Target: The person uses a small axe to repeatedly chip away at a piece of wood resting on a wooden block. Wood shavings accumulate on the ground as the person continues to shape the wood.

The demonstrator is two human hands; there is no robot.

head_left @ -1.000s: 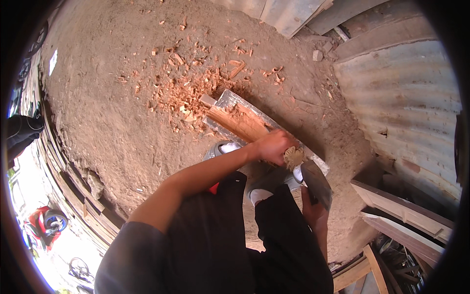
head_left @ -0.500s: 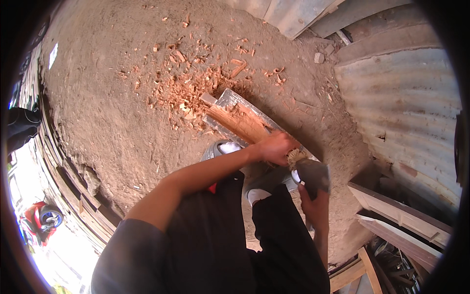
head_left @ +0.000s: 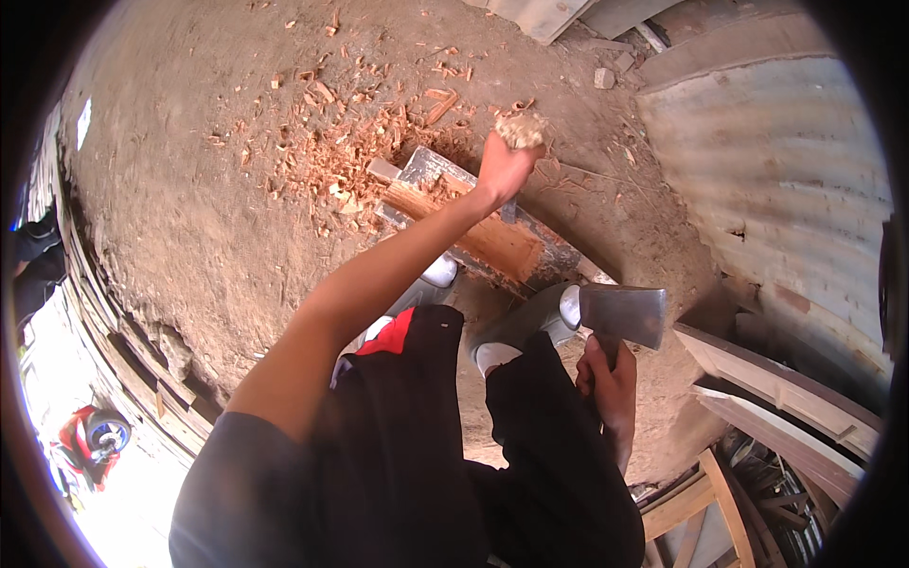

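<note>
My left hand [head_left: 505, 172] is closed round a chisel, raised above the far half of a wooden block. The chisel's frayed, mushroomed butt [head_left: 520, 132] sticks out past my fist, and its dark blade [head_left: 509, 210] shows below it. Worn grey paint edges the block [head_left: 516, 248], which has bare reddish wood cut into its upper face. It lies slanted on the ground in front of my feet. To the right, near its close end, my right hand [head_left: 608, 379] grips the short handle of a hatchet with a wide grey head [head_left: 627, 315], apart from the chisel.
Reddish wood shavings [head_left: 350, 156] are scattered over the dirt floor beyond the block. My shoes [head_left: 530, 322] are close to its near side. Corrugated metal sheets [head_left: 767, 161] and a wooden drawer-like piece [head_left: 776, 388] stand on the right. Stacked planks [head_left: 118, 331] line the left.
My left hand has lifted the chisel and carried it away toward the block's far end. The hatchet, earlier close to the chisel's butt, is now apart from it with its head turned flatter.
</note>
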